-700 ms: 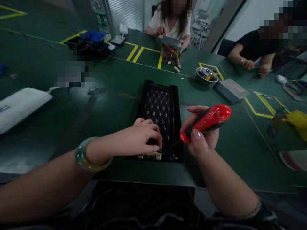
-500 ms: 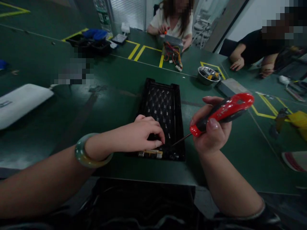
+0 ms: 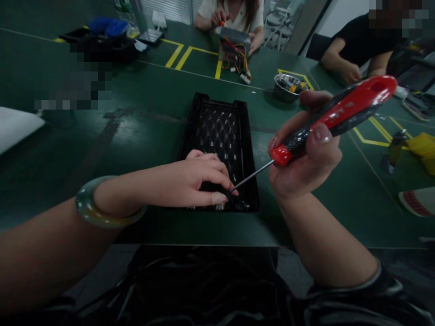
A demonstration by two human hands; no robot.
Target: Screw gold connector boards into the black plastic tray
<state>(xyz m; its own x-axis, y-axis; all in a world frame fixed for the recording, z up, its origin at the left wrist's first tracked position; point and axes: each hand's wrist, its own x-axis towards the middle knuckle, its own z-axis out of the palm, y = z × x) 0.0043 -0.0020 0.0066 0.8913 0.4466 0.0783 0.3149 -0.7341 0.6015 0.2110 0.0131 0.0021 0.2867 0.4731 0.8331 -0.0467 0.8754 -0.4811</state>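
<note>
Screwdriver (image 3: 301, 144) with a red-and-black moulded handle and thin metal shaft is clamped in the right hand (image 3: 307, 167), tip beside the fingertips of the left hand (image 3: 193, 181), which bends over the near end of a black rectangular plastic tray (image 3: 220, 129) by the green table's near edge; whether it pinches anything, I cannot tell. Best steady the tray and keep fingertips off the tip.

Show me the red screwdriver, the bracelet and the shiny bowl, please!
Screwdriver (image 3: 351, 106): head view, on the red of its handle.
Bracelet (image 3: 84, 202): head view, on its left side.
Bowl (image 3: 284, 94): head view, on its outer wall.
</note>
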